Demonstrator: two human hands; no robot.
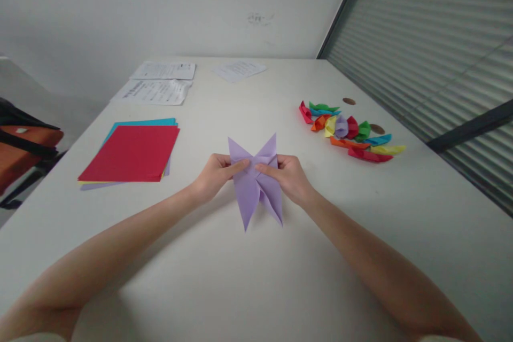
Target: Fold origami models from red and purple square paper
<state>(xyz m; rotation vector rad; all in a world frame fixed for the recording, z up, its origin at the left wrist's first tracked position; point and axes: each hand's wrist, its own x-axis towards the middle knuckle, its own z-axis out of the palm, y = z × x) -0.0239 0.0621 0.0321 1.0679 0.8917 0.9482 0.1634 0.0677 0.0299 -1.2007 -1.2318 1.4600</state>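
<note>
A piece of light purple origami paper (248, 192), folded into a shape with pointed flaps at its corners, is held up over the middle of the table. My left hand (218, 173) pinches its left side, thumb on the front face. On the right side my right hand (290, 175) grips it the same way, and both thumbs press near the centre. The two lower points hang downward with a gap between them. My other fingers are partly hidden behind the paper.
A stack of coloured paper sheets (132, 154), red on top, lies to the left. Several small folded paper pieces (340, 126) sit at the right. Printed sheets (154, 92) lie on the white table (256, 288) farther back. Window blinds (433, 37) border the right side.
</note>
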